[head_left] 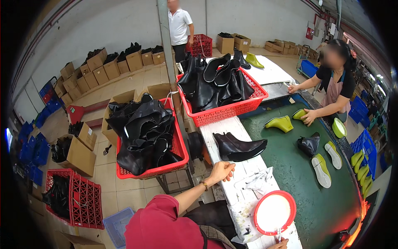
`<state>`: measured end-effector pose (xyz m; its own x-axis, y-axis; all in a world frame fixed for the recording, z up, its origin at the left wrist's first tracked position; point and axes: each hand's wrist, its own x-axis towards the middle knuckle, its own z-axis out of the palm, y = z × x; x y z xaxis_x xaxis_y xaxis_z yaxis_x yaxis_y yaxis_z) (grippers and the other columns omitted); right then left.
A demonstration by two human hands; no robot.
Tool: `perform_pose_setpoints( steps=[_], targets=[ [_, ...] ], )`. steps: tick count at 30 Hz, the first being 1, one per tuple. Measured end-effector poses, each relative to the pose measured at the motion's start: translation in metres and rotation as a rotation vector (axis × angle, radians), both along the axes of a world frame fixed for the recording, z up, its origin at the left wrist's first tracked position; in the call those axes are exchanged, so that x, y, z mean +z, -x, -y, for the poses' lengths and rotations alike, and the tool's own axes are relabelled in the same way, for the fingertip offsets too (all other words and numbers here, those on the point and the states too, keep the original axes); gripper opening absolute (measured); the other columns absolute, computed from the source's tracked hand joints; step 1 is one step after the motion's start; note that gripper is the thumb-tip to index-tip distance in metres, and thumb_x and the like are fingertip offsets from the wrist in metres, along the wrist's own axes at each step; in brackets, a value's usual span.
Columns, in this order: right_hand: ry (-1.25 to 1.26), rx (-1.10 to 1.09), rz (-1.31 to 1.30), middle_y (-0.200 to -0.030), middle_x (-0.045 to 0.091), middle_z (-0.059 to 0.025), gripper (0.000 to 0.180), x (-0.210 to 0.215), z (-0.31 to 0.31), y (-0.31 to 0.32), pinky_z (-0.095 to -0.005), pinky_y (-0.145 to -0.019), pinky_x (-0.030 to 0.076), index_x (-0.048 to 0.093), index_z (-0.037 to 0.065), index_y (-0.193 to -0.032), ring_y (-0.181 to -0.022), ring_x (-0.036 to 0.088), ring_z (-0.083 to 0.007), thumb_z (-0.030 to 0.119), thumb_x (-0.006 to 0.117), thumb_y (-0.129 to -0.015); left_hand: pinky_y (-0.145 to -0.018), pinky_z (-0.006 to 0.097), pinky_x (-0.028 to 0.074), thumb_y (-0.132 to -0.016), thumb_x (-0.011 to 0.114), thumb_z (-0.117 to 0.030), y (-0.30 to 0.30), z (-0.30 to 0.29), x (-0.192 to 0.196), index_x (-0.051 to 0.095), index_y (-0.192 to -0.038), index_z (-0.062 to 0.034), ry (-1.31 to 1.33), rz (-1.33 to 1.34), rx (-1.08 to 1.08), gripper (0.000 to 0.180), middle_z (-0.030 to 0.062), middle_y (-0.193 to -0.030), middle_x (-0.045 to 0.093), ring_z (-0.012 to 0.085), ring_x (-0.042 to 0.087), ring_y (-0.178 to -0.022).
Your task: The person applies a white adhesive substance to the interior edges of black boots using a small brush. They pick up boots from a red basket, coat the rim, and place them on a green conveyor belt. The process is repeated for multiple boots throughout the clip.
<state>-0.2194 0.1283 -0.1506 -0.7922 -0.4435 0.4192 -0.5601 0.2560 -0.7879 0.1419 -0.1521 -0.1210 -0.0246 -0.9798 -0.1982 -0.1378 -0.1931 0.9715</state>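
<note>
My left hand is over the edge of the white board, fingers pinched; whatever they hold is too small to make out. Just beyond it lie dark ankle boots, a pair side by side with their toes to the right. At the lower edge my right hand grips a brush by its pale handle, its far end at the rim of a red bowl of white liquid. A stained white cloth lies between the boots and the bowl.
Red baskets heaped with black boot uppers stand ahead and left. Green boot lasts and a dark upper lie on the green conveyor. A co-worker across it holds one last. Another person stands behind.
</note>
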Motion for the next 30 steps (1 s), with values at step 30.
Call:
perform_pose_setpoints(
  steps=[30],
  targets=[
    [-0.162, 0.040, -0.228, -0.077, 0.067, -0.0224, 0.044, 0.004, -0.003, 0.002, -0.0521, -0.069, 0.045, 0.071, 0.001, -0.084, -0.071, 0.059, -0.0416, 0.029, 0.043, -0.102, -0.039, 0.025, 0.048, -0.105, 0.057, -0.035, 0.001, -0.004, 0.010, 0.069, -0.089, 0.0022, -0.019, 0.010, 0.009, 0.042, 0.0055, -0.068, 0.069, 0.0116, 0.066, -0.051]
  ],
)
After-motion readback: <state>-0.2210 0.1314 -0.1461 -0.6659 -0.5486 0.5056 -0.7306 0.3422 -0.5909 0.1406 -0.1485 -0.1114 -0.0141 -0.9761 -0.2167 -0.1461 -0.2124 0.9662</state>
